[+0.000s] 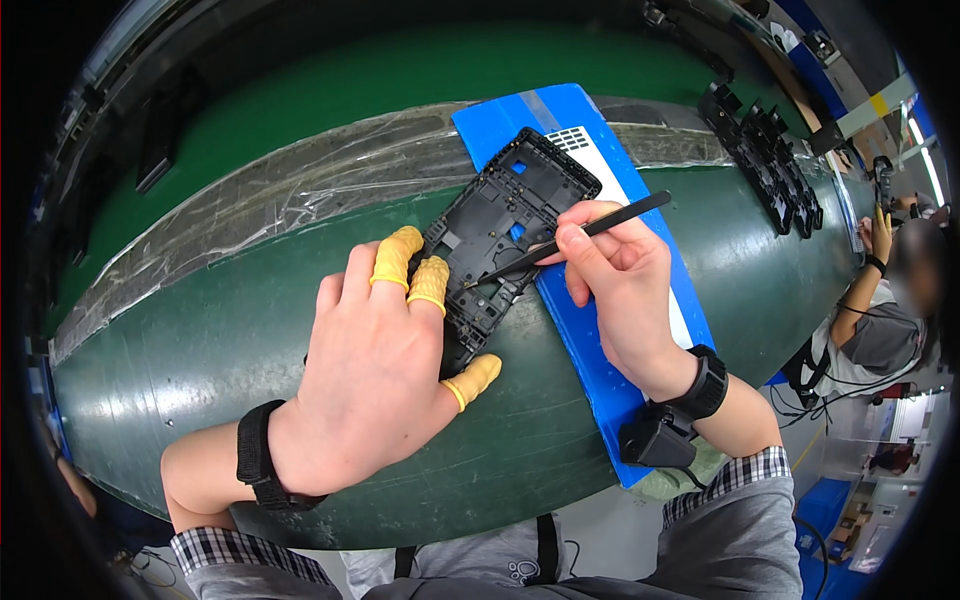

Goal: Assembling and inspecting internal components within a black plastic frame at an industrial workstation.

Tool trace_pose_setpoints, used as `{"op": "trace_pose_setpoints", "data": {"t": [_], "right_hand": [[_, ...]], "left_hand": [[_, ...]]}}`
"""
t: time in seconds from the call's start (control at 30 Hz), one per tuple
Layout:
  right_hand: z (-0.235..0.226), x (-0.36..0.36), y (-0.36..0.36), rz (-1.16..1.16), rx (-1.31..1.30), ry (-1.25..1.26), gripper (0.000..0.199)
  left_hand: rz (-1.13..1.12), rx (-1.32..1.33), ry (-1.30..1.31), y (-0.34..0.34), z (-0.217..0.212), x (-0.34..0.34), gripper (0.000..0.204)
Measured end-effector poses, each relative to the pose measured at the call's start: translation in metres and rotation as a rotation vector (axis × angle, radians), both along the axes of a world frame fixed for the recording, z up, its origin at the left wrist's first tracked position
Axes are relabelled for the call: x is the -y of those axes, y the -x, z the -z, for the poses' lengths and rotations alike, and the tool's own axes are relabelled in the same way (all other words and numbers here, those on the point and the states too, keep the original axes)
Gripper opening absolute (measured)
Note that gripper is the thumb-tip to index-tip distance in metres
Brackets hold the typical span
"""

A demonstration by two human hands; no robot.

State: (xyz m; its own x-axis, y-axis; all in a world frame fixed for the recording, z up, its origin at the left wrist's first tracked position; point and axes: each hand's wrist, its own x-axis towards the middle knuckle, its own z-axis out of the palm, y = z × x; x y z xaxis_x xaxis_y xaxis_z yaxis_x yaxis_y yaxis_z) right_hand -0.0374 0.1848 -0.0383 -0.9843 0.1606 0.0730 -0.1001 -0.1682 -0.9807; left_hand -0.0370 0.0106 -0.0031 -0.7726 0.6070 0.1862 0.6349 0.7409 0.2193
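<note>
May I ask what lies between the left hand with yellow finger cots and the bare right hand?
The head view shows a black plastic housing under a slim pointed black tool.

Left hand [365, 360] and right hand [625, 285] at a workbench, seen from above through a wide fisheye lens worn on the person's head

The camera, the left of a pair, looks down and forward from close range, so both hands loom large mid-view; nearer the wearer than the hands, checked-cuffed sleeves [730, 545] rise from the lower edge; beyond the hands the view spans a green worktop [200, 370], its edges bowed, and well right of the right hand it catches another person [880, 335] near the rim
</note>
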Motion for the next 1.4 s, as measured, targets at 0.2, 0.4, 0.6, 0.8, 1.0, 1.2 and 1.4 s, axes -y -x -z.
{"op": "trace_pose_setpoints", "data": {"t": [0.2,0.4,0.6,0.8,1.0,1.2,1.4], "right_hand": [[0.000,-0.001,-0.001,-0.016,0.027,-0.003,0.006],[0.001,-0.001,0.000,-0.015,0.006,-0.027,0.006],[-0.002,0.000,0.000,0.014,-0.034,-0.008,0.006],[-0.007,-0.018,0.016,0.143,-0.152,0.030,0.008],[-0.001,-0.055,0.041,0.277,-0.125,0.154,0.015],[0.009,-0.077,0.055,0.340,-0.143,0.165,0.016],[0.010,-0.085,0.058,0.339,-0.120,0.231,0.013]], "left_hand": [[-0.005,0.006,-0.005,-0.001,0.000,-0.001,0.054],[-0.005,0.031,0.021,-0.001,-0.001,0.000,0.056],[0.005,0.016,0.005,0.000,-0.001,0.002,0.056],[-0.001,0.040,-0.043,-0.001,-0.004,0.000,0.051],[0.051,0.018,-0.019,-0.003,-0.008,-0.005,0.043],[0.067,0.105,-0.004,-0.011,-0.019,0.002,0.060],[-0.091,0.097,0.045,-0.038,-0.019,0.029,0.097]]}}
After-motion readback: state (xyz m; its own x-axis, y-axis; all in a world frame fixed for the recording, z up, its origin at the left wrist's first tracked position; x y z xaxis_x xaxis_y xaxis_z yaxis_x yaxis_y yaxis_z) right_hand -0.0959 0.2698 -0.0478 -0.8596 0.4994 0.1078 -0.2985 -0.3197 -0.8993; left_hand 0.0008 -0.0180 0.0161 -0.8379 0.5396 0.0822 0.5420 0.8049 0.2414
